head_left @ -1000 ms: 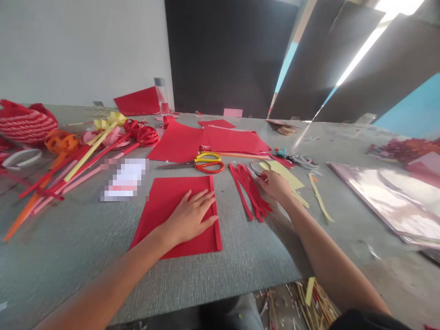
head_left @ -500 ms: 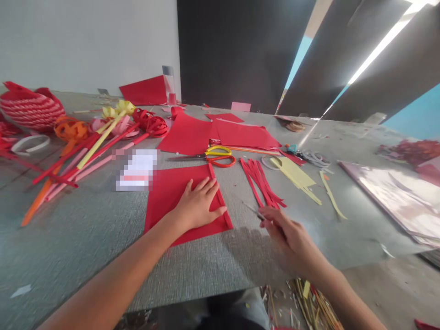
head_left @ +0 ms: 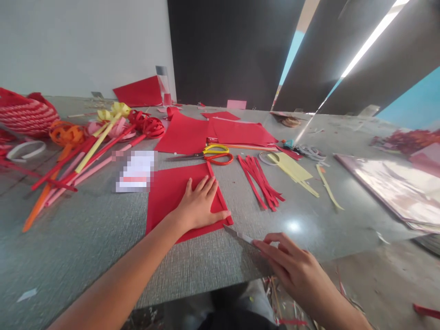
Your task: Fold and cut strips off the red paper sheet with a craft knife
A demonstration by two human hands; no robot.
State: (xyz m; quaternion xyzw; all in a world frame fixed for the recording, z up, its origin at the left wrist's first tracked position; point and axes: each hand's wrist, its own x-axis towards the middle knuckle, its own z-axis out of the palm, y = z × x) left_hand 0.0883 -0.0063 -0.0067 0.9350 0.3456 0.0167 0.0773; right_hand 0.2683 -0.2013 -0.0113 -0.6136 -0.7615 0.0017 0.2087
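Observation:
My left hand (head_left: 199,206) lies flat, fingers spread, on a red paper sheet (head_left: 168,195) whose right edge is folded over into a narrow strip. My right hand (head_left: 292,266) grips a small knife, and the thin blade (head_left: 239,235) points at the sheet's near right corner, close to my left thumb. A bundle of cut red paper strips (head_left: 261,181) lies just right of the sheet on the grey table (head_left: 85,243).
Yellow-and-orange scissors (head_left: 213,156) lie behind the sheet, with more red sheets (head_left: 220,133) beyond. Yellow paper strips (head_left: 295,172) sit right of the red strips. Paper flowers and long rolled sticks (head_left: 82,151) fill the left. A shiny pink sheet stack (head_left: 388,192) lies far right.
My right hand came back from the red strips to the near table edge with the knife, and the blade now points at the sheet's near corner. My left hand stayed on the sheet.

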